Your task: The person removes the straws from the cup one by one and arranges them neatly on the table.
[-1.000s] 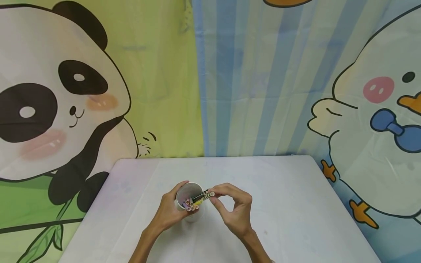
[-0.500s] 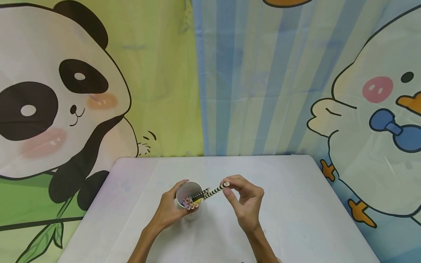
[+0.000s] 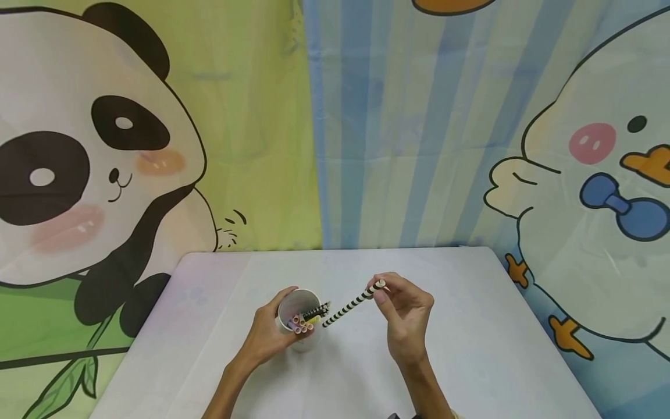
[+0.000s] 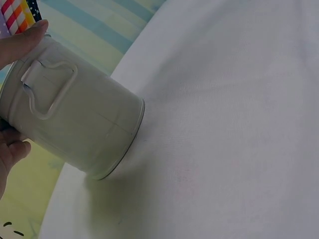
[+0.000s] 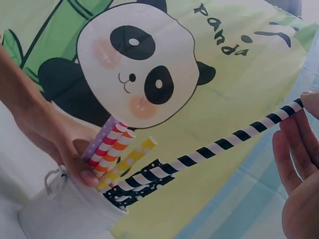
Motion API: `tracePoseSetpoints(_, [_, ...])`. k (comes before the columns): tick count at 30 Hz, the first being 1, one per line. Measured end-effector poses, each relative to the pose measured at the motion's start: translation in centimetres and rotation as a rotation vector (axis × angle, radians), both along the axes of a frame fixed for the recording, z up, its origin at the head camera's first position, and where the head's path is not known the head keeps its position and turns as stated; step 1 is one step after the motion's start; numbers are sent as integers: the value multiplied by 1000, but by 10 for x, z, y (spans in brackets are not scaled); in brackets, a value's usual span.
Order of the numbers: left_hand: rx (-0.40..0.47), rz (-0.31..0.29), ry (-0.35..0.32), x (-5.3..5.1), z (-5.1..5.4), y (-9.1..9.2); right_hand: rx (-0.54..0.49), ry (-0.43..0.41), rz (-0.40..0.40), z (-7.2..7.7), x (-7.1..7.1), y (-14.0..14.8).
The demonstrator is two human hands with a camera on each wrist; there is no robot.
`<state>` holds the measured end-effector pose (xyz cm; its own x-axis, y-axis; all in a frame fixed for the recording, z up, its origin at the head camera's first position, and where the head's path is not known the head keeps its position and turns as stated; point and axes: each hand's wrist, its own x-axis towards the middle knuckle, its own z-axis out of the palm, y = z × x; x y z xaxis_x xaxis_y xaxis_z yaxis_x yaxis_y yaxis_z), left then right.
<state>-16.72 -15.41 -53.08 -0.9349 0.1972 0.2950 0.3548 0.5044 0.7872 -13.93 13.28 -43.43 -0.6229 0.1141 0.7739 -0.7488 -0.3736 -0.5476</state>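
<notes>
My left hand grips a white metal pail with a small wire handle on its side, holding it tilted above the table. Several paper straws lean out of its mouth: purple dotted, red striped, orange striped, yellow dotted and black with white dots. A black-and-white striped straw is pinched near its upper end between the thumb and fingers of my right hand. It slants down toward the pail. In the head view its lower end sits just right of the rim, beside the dotted black straws.
A white-covered table spreads under both hands. Behind it hangs a cloth backdrop with a panda, blue stripes and a white bird. A small dark object shows at the bottom edge, by the right forearm.
My right hand has moved right and slightly up, drawing the black-and-white striped straw out from among the others. The left hand and pail have stayed nearly in place.
</notes>
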Motion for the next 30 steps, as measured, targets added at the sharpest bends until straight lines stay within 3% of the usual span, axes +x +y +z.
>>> tracePoseSetpoints(12, [18, -7, -15, 1, 0, 0, -124, -100, 52, -6, -6, 21])
tracePoseSetpoints(30, [5, 1, -23, 0, -2, 0, -169, -140, 16, -21, -22, 43])
